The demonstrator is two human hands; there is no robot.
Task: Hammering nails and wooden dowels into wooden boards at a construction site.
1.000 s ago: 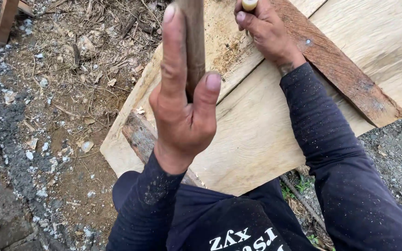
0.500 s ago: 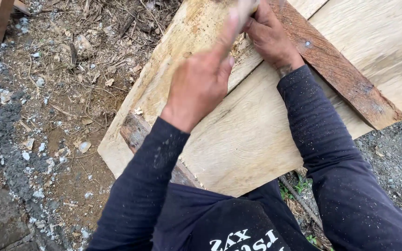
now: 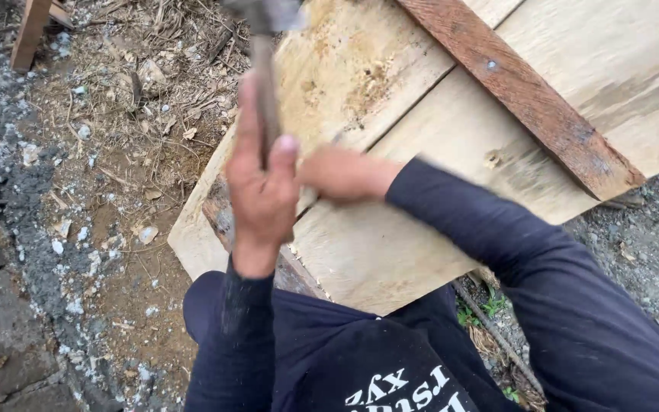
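1. Over the near left corner of the pale board, the left hand is wrapped tight round the handle of a hammer; thumb tip shows on the right of the shaft, fingers curl behind it.
2. Hammer stands nearly upright. Grey head at the top edge of view, blurred, shape not readable. Handle is thin, brown-grey, also blurred.
3. Right hand sits just right of the left hand, low against the board face, blurred. Fingers look curled in; whether they pinch anything, cannot tell.
4. Both forearms in dark long sleeves. Right sleeve crosses the board from the lower right; left sleeve comes straight up from the bottom edge.
5. Board surface: rough light wood, with a chewed, splintered patch near its upper left part, above the hands. A seam runs diagonally between two planks.
6. Reddish-brown batten lies diagonally across the board's upper right, a nail head showing in it.
7. A darker timber pokes out under the board's left edge, beside the left wrist.
8. Ground left of the board: bare dirt, dry straw, wood chips, pale stone bits. Gravel off the board's right edge.
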